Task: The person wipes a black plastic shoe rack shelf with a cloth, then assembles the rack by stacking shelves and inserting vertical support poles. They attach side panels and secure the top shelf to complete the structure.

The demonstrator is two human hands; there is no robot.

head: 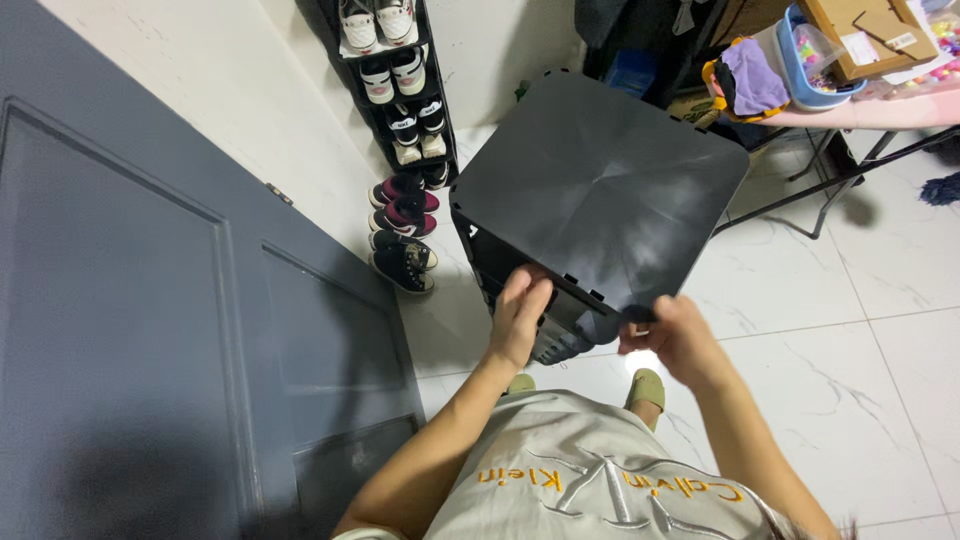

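A tall black plastic rack (490,262) stands on the white floor in front of me, topped by a square black panel (600,185) with notched edges. My left hand (520,315) grips the panel's near edge at its left part, fingers curled over the rim. My right hand (675,335) pinches the panel's near right corner. Below the panel, the rack's dark inner shelves show beside my left hand.
A grey door (150,330) stands at my left. A black shoe rack (400,90) with several pairs of shoes lines the wall, with more shoes (402,225) on the floor. A folding table (860,115) with a basket, a box and cloths stands at the upper right.
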